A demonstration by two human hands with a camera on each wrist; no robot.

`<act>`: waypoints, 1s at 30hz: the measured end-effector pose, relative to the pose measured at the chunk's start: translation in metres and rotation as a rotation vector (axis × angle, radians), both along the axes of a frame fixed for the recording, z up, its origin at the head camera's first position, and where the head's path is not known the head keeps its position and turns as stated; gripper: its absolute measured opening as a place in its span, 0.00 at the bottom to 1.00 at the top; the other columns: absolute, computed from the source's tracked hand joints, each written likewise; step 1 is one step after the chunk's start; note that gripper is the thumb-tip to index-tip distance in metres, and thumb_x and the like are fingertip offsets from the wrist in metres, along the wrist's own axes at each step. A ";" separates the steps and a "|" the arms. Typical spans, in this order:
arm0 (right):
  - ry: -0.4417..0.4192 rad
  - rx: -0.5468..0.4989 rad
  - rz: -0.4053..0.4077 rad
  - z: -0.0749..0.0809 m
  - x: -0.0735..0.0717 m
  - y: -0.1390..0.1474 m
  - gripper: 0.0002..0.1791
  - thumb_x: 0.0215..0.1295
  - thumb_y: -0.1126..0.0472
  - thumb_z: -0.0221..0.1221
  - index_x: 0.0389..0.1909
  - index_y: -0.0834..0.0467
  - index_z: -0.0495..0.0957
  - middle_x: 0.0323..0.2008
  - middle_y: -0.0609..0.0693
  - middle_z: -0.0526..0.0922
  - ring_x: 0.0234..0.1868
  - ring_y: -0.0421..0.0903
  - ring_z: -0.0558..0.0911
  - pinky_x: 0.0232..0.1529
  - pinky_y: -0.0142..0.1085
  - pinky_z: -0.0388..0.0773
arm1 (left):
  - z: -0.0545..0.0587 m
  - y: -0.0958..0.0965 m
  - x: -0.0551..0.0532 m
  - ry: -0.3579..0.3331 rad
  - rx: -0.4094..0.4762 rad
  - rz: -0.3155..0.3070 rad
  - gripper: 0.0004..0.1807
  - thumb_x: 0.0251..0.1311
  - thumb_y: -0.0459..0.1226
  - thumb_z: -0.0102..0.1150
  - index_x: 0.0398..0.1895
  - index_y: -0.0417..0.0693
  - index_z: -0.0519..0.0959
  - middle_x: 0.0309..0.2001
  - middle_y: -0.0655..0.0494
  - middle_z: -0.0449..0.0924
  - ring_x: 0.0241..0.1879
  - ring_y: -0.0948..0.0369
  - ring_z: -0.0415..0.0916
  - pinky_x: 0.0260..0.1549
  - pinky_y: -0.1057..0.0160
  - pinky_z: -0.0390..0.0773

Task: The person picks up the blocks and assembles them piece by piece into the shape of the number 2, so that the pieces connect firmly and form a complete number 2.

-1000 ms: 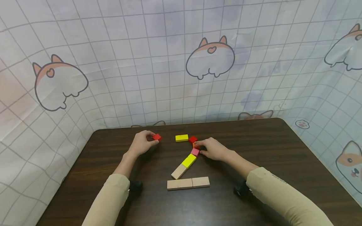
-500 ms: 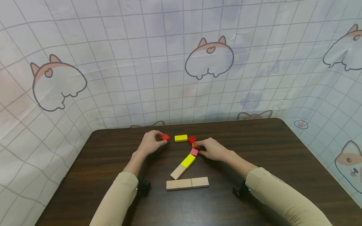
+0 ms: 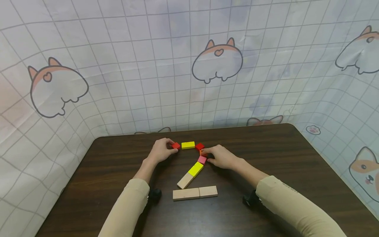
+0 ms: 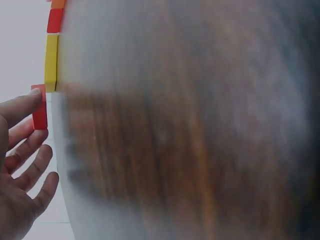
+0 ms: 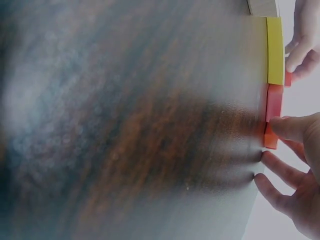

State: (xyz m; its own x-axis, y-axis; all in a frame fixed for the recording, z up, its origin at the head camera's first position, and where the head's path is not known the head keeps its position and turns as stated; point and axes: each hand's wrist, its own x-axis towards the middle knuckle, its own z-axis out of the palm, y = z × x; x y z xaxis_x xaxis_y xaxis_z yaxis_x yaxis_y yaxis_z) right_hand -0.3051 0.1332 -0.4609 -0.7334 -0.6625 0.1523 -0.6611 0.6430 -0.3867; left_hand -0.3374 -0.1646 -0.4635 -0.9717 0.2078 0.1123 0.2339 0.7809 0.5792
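Observation:
My left hand (image 3: pixel 174 148) pinches a small red block (image 3: pixel 176 145) on the dark table, right beside the left end of a yellow block (image 3: pixel 188 145). In the left wrist view, fingertips (image 4: pixel 31 98) sit on that red block (image 4: pixel 39 110). Another red block (image 3: pixel 199 146) follows the yellow one. My right hand (image 3: pixel 206 156) holds a small orange block (image 3: pixel 203 153) between thumb and fingertip, just above a pink block (image 3: pixel 202 160). The right wrist view shows a fingertip (image 5: pixel 286 126) on the orange block (image 5: pixel 270 140).
A yellow-green block (image 3: pixel 196 169) and a wooden block (image 3: pixel 185 180) run diagonally down from the pink one. Two wooden blocks (image 3: pixel 194 193) lie end to end nearer me. The dark wooden table (image 3: pixel 281 158) is backed by a printed cloth wall (image 3: pixel 189 65).
My left hand has brought the small red block rightwards until it sits next to the yellow block. The right hand has stayed on the orange block.

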 end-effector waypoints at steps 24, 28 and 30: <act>-0.007 0.008 0.038 0.004 -0.002 -0.001 0.20 0.65 0.69 0.68 0.59 0.62 0.83 0.54 0.55 0.86 0.54 0.53 0.84 0.56 0.49 0.79 | -0.004 0.002 -0.003 -0.082 -0.009 0.006 0.22 0.59 0.41 0.76 0.52 0.39 0.82 0.41 0.49 0.82 0.40 0.53 0.77 0.47 0.52 0.77; -0.020 0.001 0.043 0.004 -0.003 -0.001 0.21 0.65 0.69 0.68 0.59 0.62 0.82 0.53 0.55 0.86 0.53 0.52 0.84 0.55 0.48 0.79 | -0.003 0.000 -0.003 -0.100 -0.012 -0.009 0.25 0.60 0.42 0.75 0.56 0.39 0.81 0.43 0.49 0.82 0.43 0.53 0.77 0.49 0.51 0.77; -0.026 -0.005 0.051 0.004 -0.003 0.000 0.21 0.65 0.69 0.68 0.59 0.62 0.82 0.53 0.54 0.86 0.52 0.51 0.84 0.55 0.48 0.79 | -0.002 -0.002 -0.002 -0.115 -0.015 -0.024 0.27 0.61 0.43 0.75 0.59 0.39 0.79 0.45 0.48 0.81 0.44 0.52 0.77 0.51 0.51 0.77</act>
State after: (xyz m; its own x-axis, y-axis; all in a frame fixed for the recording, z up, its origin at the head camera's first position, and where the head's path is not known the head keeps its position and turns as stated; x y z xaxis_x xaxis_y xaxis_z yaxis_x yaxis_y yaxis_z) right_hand -0.3080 0.1331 -0.4568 -0.7025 -0.6983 0.1371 -0.6827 0.6069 -0.4069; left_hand -0.3391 -0.1667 -0.4657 -0.9727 0.2319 -0.0028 0.1853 0.7844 0.5919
